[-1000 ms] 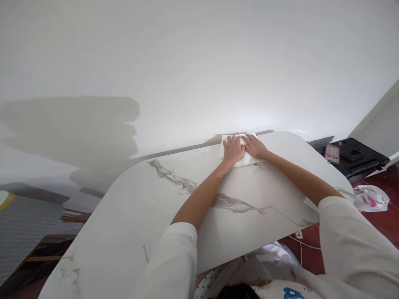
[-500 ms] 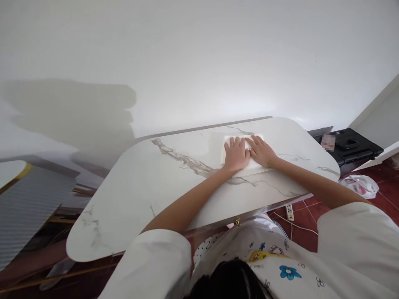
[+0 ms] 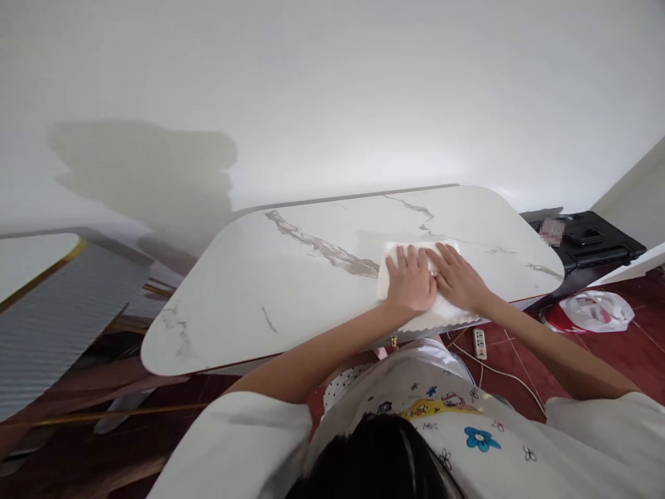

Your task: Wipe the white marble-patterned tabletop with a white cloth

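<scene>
A white cloth point(image 3: 442, 315) with a wavy edge lies spread on the white marble-patterned tabletop point(image 3: 233, 291), right of its middle, and overlaps the near edge. Both hands press flat on it, side by side. My left hand point(image 3: 412, 283) has its fingers stretched toward the far side. Beside it, my right hand point(image 3: 461, 278) also lies with fingers extended, angled to the left. Their thumbs meet or nearly meet. Part of the cloth is hidden under the palms.
A white wall point(image 3: 332, 90) rises behind the table. On the right stand a black case point(image 3: 592, 242) and a plastic bag point(image 3: 597, 312). A power strip point(image 3: 479, 343) with a cable lies on the red tiled floor. A grey ribbed piece of furniture point(image 3: 77, 305) with gold trim is at left.
Both hands have slid the cloth toward me, from the middle of the tabletop to its near edge, and slightly right. The camera view has shifted a little.
</scene>
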### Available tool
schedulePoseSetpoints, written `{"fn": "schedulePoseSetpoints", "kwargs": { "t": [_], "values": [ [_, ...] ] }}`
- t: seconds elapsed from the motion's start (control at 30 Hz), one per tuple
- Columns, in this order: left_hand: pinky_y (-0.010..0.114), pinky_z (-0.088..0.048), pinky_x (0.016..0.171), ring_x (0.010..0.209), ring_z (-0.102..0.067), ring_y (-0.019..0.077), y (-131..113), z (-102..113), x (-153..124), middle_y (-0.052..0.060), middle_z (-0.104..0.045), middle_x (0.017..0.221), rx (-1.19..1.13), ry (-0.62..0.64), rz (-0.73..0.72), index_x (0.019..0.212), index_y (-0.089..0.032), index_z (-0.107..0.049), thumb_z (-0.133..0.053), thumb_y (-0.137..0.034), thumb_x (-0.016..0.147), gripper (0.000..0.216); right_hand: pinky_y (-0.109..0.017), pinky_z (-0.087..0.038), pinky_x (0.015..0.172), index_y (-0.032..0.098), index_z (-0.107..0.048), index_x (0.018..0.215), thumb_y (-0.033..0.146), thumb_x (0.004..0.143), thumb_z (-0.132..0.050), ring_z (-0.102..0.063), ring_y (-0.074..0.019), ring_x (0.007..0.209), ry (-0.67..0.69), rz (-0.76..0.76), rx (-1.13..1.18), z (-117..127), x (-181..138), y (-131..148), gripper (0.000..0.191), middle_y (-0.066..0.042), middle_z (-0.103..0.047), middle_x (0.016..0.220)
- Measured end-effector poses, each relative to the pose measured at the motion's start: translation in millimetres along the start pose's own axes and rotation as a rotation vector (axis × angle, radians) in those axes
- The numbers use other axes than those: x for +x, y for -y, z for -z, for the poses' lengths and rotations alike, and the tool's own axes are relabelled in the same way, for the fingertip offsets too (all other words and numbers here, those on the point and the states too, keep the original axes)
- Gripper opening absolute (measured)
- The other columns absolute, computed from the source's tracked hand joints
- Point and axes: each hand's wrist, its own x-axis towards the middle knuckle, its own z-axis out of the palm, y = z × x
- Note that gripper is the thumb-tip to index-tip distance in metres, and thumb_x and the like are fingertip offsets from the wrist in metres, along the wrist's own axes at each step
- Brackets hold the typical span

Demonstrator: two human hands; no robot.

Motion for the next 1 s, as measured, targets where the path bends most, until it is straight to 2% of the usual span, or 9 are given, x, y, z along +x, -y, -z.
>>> {"fn": "schedulePoseSetpoints", "kwargs": {
  "t": [0.2, 0.43, 0.63, 0.8, 1.0],
  "values": [
    [0.062, -0.026, 0.106, 0.137, -0.026, 0.0428, -33.3, -1.4, 15.3, 0.022, -0.034, 0.149, 0.002, -0.058, -0.056, 0.143, -0.002, -0.032, -0.030, -0.035, 0.093, 0.060, -0.053, -0.026, 0.116, 0.018, -0.021, 0.150, 0.029, 0.095, -0.022, -0.024, -0.0280, 0.143, -0.029, 0.102, -0.025, 9.0, -7.8, -44.1, 0.056, -0.009, -0.036, 0.151],
    [0.062, -0.024, 0.107, 0.136, -0.026, 0.0429, -60.3, -11.3, 39.5, 0.022, -0.036, 0.146, -0.059, -0.112, -0.104, 0.141, -0.002, -0.033, -0.033, -0.035, 0.093, 0.059, -0.054, -0.028, 0.115, 0.021, -0.021, 0.149, 0.029, 0.094, -0.022, -0.026, -0.0276, 0.142, -0.061, 0.065, -0.066, 14.5, -17.1, -83.5, 0.056, -0.008, -0.035, 0.151],
    [0.062, -0.026, 0.106, 0.135, -0.029, 0.0426, -47.8, -14.2, 50.0, 0.022, -0.038, 0.145, -0.073, -0.121, -0.113, 0.140, -0.003, -0.036, -0.033, -0.034, 0.092, 0.057, -0.055, -0.029, 0.114, 0.018, -0.025, 0.148, 0.028, 0.092, -0.025, -0.027, -0.0280, 0.141, -0.061, 0.045, -0.078, 4.9, -0.9, -86.3, 0.057, -0.011, -0.038, 0.149],
    [0.062, -0.025, 0.105, 0.135, -0.027, 0.0416, -26.0, -19.5, 76.5, 0.020, -0.038, 0.145, -0.081, -0.139, -0.065, 0.141, -0.005, -0.036, -0.033, -0.033, 0.092, 0.056, -0.057, -0.029, 0.113, 0.018, -0.030, 0.145, 0.028, 0.092, -0.025, -0.028, -0.0296, 0.140, -0.071, 0.068, -0.009, -2.7, 38.1, -92.3, 0.054, -0.013, -0.039, 0.148],
    [0.060, -0.025, 0.105, 0.135, -0.028, 0.0402, -6.5, -27.5, 117.2, 0.019, -0.038, 0.145, -0.091, -0.138, -0.011, 0.140, -0.006, -0.037, -0.031, -0.033, 0.092, 0.055, -0.059, -0.030, 0.111, 0.023, -0.030, 0.146, 0.031, 0.095, -0.024, -0.031, -0.0299, 0.139, -0.090, 0.111, 0.059, -13.1, 87.5, -113.2, 0.052, -0.011, -0.041, 0.146]
  ]
}}
